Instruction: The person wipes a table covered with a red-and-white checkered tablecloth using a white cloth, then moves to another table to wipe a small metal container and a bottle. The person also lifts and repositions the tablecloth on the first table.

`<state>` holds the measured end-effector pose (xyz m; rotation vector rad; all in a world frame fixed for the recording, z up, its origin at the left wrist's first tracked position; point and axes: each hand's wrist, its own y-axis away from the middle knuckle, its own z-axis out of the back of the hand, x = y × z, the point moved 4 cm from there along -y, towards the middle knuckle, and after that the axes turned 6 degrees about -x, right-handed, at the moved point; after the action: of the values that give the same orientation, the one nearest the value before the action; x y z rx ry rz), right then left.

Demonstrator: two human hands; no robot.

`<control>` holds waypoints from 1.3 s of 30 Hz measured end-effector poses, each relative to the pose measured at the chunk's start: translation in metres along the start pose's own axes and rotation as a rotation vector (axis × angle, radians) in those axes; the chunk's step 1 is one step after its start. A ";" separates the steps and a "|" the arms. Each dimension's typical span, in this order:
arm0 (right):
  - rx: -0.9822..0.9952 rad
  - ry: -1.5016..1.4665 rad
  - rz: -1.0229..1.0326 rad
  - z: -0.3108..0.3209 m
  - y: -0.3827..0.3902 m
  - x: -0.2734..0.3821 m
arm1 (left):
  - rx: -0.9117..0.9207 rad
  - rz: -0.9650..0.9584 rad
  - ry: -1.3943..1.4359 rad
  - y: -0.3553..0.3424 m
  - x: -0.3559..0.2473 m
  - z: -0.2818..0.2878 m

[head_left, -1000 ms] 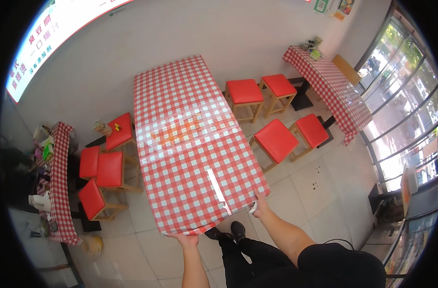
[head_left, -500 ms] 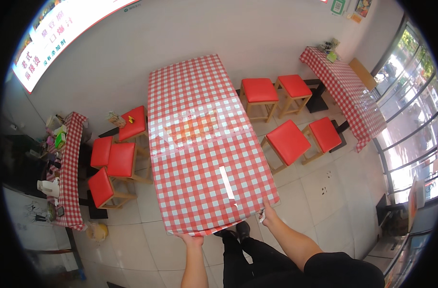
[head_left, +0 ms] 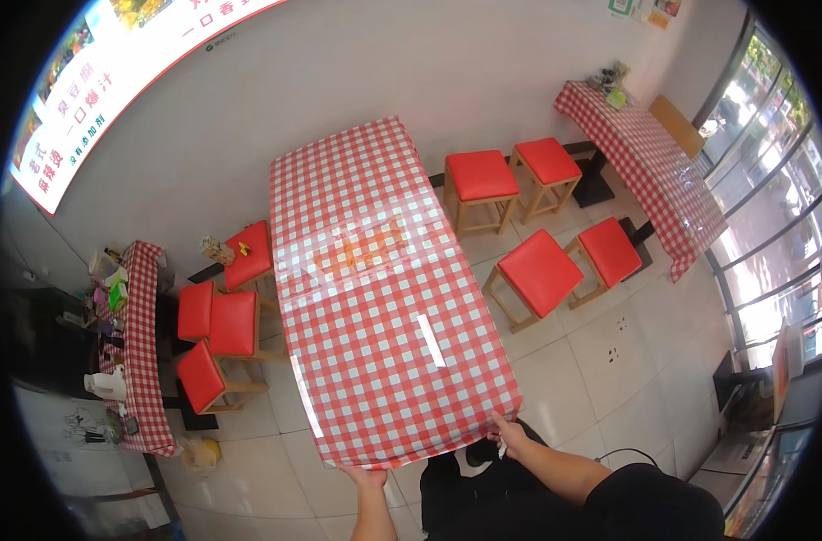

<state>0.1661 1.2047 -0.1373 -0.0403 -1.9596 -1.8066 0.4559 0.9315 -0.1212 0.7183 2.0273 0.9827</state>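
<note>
A long table under a red-and-white checked cloth (head_left: 366,343) fills the middle of the view, with glare and an orange patch under a glossy area. My left hand (head_left: 361,476) is closed on its near edge at the left, the fingertips hidden beneath. My right hand (head_left: 506,435) grips the near right corner, with a small white item, too small to name, held against it. My dark-clad legs (head_left: 456,500) are just below the table's near edge.
Red-topped stools (head_left: 541,270) stand on both sides. Narrower checked tables line the left (head_left: 140,352) and right (head_left: 632,158), holding small items. A yellow container (head_left: 203,455) is on the tiled floor. Glazed doors (head_left: 753,180) are at right, a lit menu board (head_left: 95,99) upper left.
The table has shifted toward me, with both my hands still on its near edge, now lower in the view. The view has also tilted slightly.
</note>
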 end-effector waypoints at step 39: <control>0.097 1.025 0.569 0.092 -0.153 0.465 | -0.939 -0.914 -1.196 -0.021 -0.001 -0.187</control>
<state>-0.3276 1.1374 -0.1163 0.2767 -1.1202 -1.0157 0.3006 0.8452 -0.0599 -0.1930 0.5292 0.5550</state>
